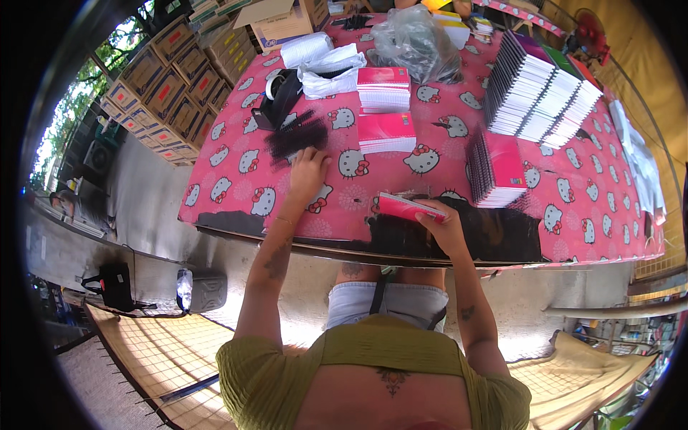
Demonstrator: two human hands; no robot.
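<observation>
My right hand [443, 223] grips a thin pink-covered notebook [410, 207] by its right end, just above the table's near edge. Over to the left, my left hand [309, 170] reaches to the near side of a pile of black spiral binding coils [295, 136]. Its fingers are bent and drawn together at the coils; whatever lies between the fingertips is too small to make out. Beyond the held notebook stand two stacks of pink notebooks, a nearer stack [387, 131] and a farther stack [384, 77]. A stack of spiral-bound pink notebooks [505, 161] rises at the right.
A black tape dispenser [279, 100] stands behind the coils, beside white wrapped bundles [331, 70]. Farther back are a clear plastic bag [416, 39] and an open carton [283, 25]. Tall spiral notebook stacks [537, 93] fill the back right. Cartons [161, 86] are piled left of the pink-covered table [337, 204].
</observation>
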